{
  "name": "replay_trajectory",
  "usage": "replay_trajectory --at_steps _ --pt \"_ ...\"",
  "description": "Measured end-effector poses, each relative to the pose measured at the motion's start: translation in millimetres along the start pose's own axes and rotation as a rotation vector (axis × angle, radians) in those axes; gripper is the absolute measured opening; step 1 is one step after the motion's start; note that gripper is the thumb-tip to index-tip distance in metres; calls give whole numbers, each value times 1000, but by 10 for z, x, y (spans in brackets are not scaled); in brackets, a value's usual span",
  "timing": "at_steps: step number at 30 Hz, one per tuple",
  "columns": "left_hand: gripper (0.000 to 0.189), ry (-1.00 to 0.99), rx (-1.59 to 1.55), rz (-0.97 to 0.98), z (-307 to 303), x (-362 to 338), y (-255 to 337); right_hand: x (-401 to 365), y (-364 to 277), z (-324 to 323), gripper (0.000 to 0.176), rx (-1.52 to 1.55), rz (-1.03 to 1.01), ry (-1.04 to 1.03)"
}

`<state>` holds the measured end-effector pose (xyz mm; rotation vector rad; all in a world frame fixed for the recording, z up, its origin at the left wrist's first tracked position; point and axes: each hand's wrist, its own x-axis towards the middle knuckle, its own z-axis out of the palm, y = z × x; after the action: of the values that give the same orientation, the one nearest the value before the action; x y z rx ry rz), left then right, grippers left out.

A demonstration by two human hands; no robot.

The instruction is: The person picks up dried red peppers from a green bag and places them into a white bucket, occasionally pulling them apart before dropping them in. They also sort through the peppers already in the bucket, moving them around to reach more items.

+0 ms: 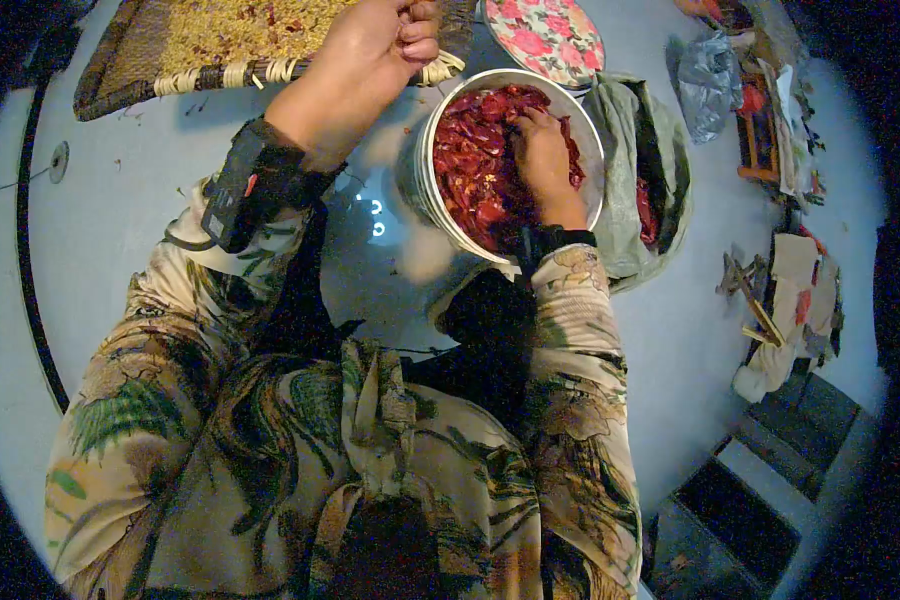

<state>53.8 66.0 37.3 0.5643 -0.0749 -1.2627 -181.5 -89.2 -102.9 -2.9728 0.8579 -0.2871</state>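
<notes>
Fingers of the right hand (547,165) lie buried, grip unreadable, among probably light, brittle dried red chillies (475,150), best pinched gently mid-pod, in a round white bucket (413,190); the left hand (370,55) curls shut.

The person wears a long-sleeved shirt (370,470), beige with a green and brown leaf print. Both sleeves end in black cuffs (555,240). A black device (240,195) with a small red mark is strapped just behind the left hand (370,50). A thin cable (182,242) leaves the device.
</notes>
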Motion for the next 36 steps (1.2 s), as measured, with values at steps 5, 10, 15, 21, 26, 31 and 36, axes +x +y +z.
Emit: replay_trajectory --at_steps 5,10,15,21,26,31,36 --pt "14 -1 -2 -19 -2 3 35 42 -62 46 28 -138 38 -82" --pt "14 -30 8 -34 38 -5 14 4 -27 -41 26 -152 133 -206" --pt "15 33 19 -52 69 0 -17 -155 217 -33 21 592 322 -4" --pt "16 81 23 -88 145 -24 -109 -234 172 -300 18 940 455 -58" --pt "20 -174 -46 -141 -222 257 -197 -225 227 -222 15 983 427 -31" --pt "19 -151 -1 -106 -170 204 -244 -179 41 -525 19 1360 594 -216" --pt "19 -114 -19 -117 -168 230 -274 -163 32 -673 22 1523 682 -228"
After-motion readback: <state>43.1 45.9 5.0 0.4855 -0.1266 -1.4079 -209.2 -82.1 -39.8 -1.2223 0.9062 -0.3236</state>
